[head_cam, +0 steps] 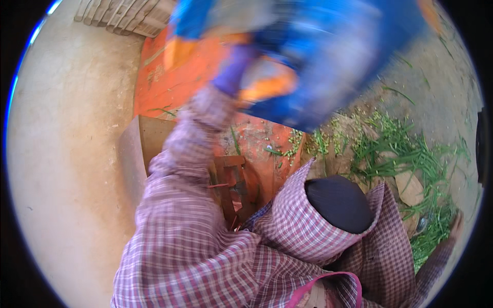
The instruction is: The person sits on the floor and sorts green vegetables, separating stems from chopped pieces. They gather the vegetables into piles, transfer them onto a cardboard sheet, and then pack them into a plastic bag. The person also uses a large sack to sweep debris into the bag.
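My left hand (257,43), blurred by motion, is raised at the top of the view and grips a blue, orange and grey sheet or sack (331,57). Its fingers are mostly lost in the blur; a purple cuff (232,73) shows at the wrist, above a plaid sleeve. Far to the right, near the rim, my right hand (457,225) is beside a pile of cut green leaves (427,246). Too small and side-on, it does not show how its fingers are set. Small pale-green chopped pieces (294,144) lie scattered below the sheet.
An orange-red ground sheet (185,84) covers part of the concrete floor (69,134). Beneath my left arm are an open-sided metal box (133,144) and a rusty metal frame (231,173). Stacked pale slabs (123,15) stand top left. My cloth-draped knee (339,204) is in front.
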Demonstrator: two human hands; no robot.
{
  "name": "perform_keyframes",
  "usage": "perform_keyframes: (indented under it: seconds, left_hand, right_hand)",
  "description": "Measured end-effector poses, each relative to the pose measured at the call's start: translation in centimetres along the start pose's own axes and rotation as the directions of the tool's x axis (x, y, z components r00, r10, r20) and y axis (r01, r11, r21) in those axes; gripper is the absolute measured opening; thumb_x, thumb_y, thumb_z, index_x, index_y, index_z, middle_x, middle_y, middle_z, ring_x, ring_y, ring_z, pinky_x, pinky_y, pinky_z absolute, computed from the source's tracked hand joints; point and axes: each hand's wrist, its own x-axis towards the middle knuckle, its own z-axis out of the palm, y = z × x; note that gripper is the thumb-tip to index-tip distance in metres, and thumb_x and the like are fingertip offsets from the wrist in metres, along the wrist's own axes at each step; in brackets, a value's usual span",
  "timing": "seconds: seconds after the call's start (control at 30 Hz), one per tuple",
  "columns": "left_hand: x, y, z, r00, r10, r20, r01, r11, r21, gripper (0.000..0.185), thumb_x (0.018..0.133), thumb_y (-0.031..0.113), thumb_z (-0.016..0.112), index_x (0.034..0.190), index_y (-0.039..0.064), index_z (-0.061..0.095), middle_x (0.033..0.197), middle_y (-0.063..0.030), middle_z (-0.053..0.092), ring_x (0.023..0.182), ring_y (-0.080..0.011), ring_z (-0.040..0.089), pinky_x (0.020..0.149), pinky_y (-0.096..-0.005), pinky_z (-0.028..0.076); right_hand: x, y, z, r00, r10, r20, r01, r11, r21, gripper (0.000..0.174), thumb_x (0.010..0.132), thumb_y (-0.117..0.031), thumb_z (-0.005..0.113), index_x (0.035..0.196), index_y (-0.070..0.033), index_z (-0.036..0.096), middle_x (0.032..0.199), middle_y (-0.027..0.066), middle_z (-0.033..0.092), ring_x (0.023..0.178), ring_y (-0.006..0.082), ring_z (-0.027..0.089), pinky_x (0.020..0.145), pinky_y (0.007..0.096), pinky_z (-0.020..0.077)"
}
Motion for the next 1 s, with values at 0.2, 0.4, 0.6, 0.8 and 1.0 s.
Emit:
perform_keyframes:
  seconds: [0.2,0.4,0.6,0.8,1.0]
  left_hand:
    - [-19.1,-13.9,-18.9,0.607,-0.578,-0.545,0.794,0.467,0.389,0.032,0.078,0.031,0.068,0.09,0.002,0.064,0.083,-0.0144,0.066,0.071,-0.0272,0.065,0.065,-0.0389,0.052]
    - [-12.4,-16.3,1.7,0.767,-0.626,0.139,0.297,0.54,0.788,0.03,0.078,0.032,0.067,0.085,0.003,0.064,0.079,-0.0108,0.066,0.069,-0.0283,0.065,0.063,-0.04,0.051]
    - [-5.3,-5.7,24.3,0.796,-0.342,0.5,-0.05,0.785,0.617,0.028,0.077,0.033,0.067,0.08,0.005,0.064,0.075,-0.0071,0.065,0.067,-0.0294,0.065,0.062,-0.0411,0.05]
    - [-5.0,-0.1,42.2,0.877,-0.22,0.426,0.052,0.927,0.373,0.027,0.077,0.034,0.067,0.074,0.006,0.064,0.072,-0.0035,0.065,0.066,-0.0305,0.064,0.061,-0.0422,0.05]
    - [7.7,12.1,47.8,0.798,-0.249,0.548,0.411,0.891,-0.192,0.03,0.077,0.013,0.065,0.104,0.004,0.06,0.085,-0.0067,0.064,0.078,-0.022,0.063,0.07,-0.0374,0.05]
  right_hand:
    - [-3.9,-18.6,17.2,0.943,-0.127,0.309,0.18,0.972,-0.15,0.02,0.093,-0.016,0.055,0.106,-0.003,0.063,0.086,0.0107,0.066,0.076,0.0165,0.062,0.065,0.0297,0.0487]
    - [-9.7,-23.1,13.7,0.926,-0.247,0.284,0.298,0.943,-0.15,0.012,0.087,-0.007,0.056,0.096,-0.002,0.063,0.085,0.015,0.065,0.078,0.0279,0.064,0.072,0.0335,0.0492]
    - [-15.1,-21.4,12.0,0.957,-0.142,0.252,0.17,0.981,-0.093,0.011,0.086,-0.006,0.057,0.094,-0.002,0.063,0.083,0.0147,0.064,0.075,0.0277,0.064,0.07,0.0339,0.0497]
    - [-15.2,-20.8,13.8,0.958,-0.217,0.19,0.227,0.973,-0.033,0.024,0.09,-0.018,0.057,0.109,-0.003,0.061,0.097,0.0169,0.064,0.089,0.0292,0.064,0.078,0.036,0.049]
    - [-8.9,-20.5,13.6,0.985,-0.048,0.166,0.0,0.96,0.279,0.078,0.09,-0.054,0.051,0.147,-0.01,0.021,0.145,0.0233,0.031,0.131,0.0392,0.035,0.106,0.0497,0.0296]
